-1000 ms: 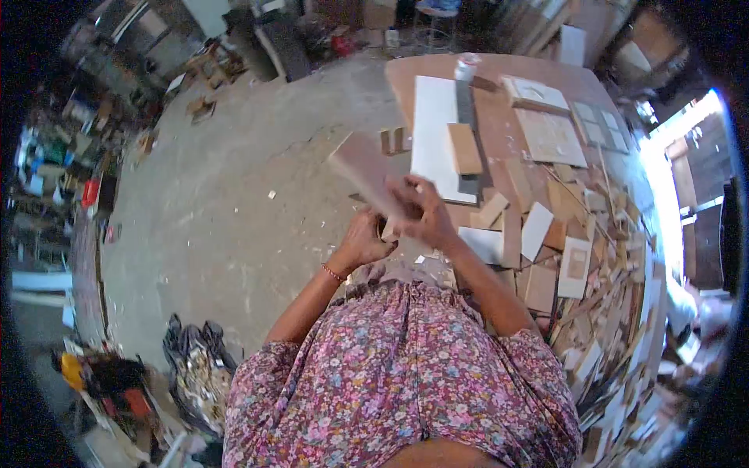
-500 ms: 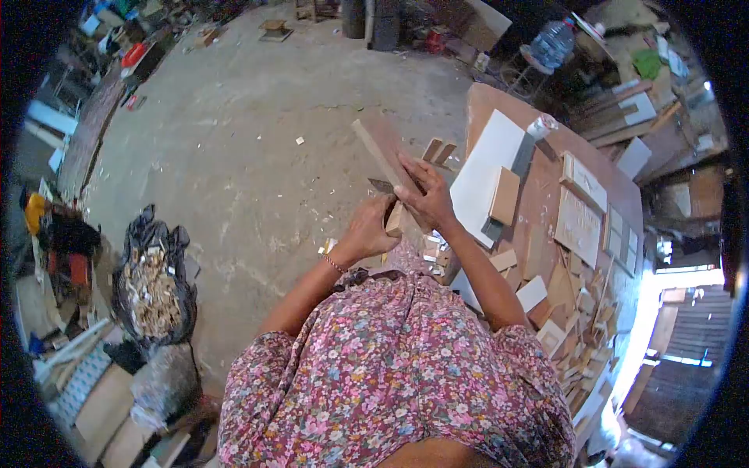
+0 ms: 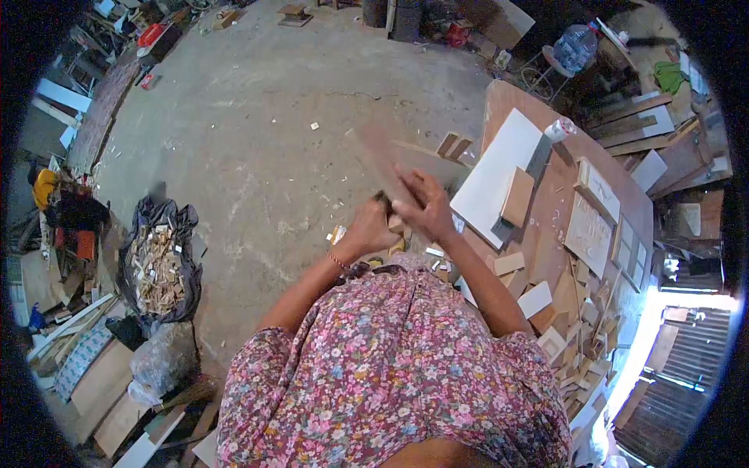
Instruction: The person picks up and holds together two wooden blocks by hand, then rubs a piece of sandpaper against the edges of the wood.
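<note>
Workshop floor (image 3: 257, 148): grey and worn-looking, dotted with pale scraps (image 3: 314, 125).
Board (image 3: 380, 156): in the right hand (image 3: 429, 209), its long end reaching ahead and to the left past the fingers; blur smears its outline, so the exact shape cannot be told.
Board's handling: probably wood, so stiff, modest in weight and hard to break; its dry-looking faces should not slip much (a raw edge might leave a splinter).
Where to grip it: near end, thumb to one side and fingers over the other; that long end likely makes it tip-heavy.
Block (image 3: 396, 224): pale, small, in the left hand (image 3: 368, 228), just beside the board's near end; whether they touch cannot be told. Likely light and hard, best pinched across its sides.
Right fingers: wrapped over the board.
Left fingers: curled in, grasping the block against the thumb.
Bench (image 3: 503, 101): to the right of the right fingers, carrying a white panel (image 3: 491, 183), a tan piece (image 3: 517, 196) and, farther off, a white container (image 3: 559, 129).
Black bag (image 3: 189, 292): well apart from the left fingers, on their left, full of offcuts (image 3: 156, 269).
Writing: no brand or label legible; the container's markings are too small.
</note>
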The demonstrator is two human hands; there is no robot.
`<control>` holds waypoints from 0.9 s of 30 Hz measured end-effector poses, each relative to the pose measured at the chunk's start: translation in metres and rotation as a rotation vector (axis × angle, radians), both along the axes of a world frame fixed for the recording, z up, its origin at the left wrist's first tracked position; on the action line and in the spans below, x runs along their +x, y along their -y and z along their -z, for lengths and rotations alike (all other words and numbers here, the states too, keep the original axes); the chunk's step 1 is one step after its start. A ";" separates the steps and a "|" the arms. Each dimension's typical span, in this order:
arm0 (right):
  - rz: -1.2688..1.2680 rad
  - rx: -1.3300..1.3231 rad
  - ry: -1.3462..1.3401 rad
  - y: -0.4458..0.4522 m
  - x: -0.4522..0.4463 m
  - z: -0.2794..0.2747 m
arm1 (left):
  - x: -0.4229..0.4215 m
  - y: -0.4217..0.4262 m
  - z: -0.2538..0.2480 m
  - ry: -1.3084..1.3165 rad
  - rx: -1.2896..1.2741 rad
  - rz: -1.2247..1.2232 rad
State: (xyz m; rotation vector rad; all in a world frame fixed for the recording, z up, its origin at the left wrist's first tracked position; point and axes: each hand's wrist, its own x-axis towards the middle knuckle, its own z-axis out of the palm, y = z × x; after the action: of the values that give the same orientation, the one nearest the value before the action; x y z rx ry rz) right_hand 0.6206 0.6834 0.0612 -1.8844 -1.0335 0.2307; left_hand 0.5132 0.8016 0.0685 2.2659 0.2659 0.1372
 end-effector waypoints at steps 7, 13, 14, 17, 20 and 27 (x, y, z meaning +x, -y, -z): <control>-0.010 0.042 -0.085 -0.011 0.020 0.021 | -0.004 -0.004 0.003 0.098 -0.043 -0.003; -0.071 -0.060 0.102 -0.007 -0.014 0.004 | -0.006 -0.011 0.014 -0.001 -0.258 0.022; -0.069 -0.060 0.107 -0.009 -0.013 -0.003 | -0.004 -0.014 0.017 0.004 -0.258 0.024; -0.100 -0.033 0.050 -0.009 -0.010 -0.005 | -0.012 -0.011 0.013 0.044 -0.060 -0.031; -0.018 -0.057 -0.046 -0.018 0.015 0.008 | -0.016 -0.009 0.008 0.183 -0.075 0.011; -0.092 -0.064 0.057 0.001 -0.027 -0.007 | -0.019 -0.015 0.024 0.238 -0.121 -0.013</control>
State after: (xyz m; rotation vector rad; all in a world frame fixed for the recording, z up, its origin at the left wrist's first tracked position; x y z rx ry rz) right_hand 0.5933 0.6820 0.0677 -1.9121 -1.1651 0.2671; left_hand 0.4947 0.8166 0.0443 2.1039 0.1578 0.3848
